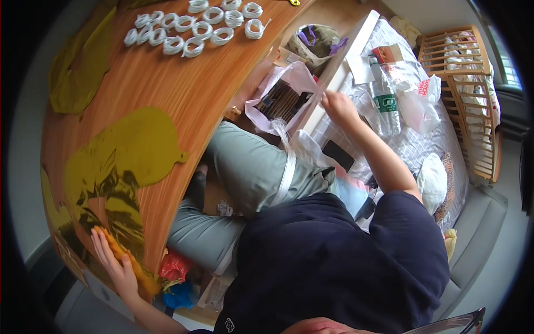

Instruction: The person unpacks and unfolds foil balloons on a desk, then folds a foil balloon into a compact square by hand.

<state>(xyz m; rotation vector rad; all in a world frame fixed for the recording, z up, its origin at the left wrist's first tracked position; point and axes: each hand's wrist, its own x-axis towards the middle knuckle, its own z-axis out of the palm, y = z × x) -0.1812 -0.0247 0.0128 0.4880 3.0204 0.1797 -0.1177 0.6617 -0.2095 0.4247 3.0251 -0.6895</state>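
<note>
A flat, uninflated gold foil balloon (133, 147) lies on the wooden table, with crumpled shiny foil (123, 214) at its near end. My left hand (118, 270) rests with fingers stretched out along an orange folded strip (125, 253) beside that foil; whether the strip is cloth or foil I cannot tell. Off to the right, my right hand (340, 108) is raised over the edge of the bed, fingers closed. Something thin and pale shows at its fingertips, too blurred to name. White strands (282, 133) hang over my leg, below an open white bag (258, 114).
Several coils of white ribbon (192, 26) lie at the table's far end, near more gold foil (80, 75). A bin (314, 50) stands beyond the bag. On the bed are a plastic bottle (385, 97), a phone (338, 155) and plastic bags (420, 108); a wooden crib rail (456, 50) stands behind.
</note>
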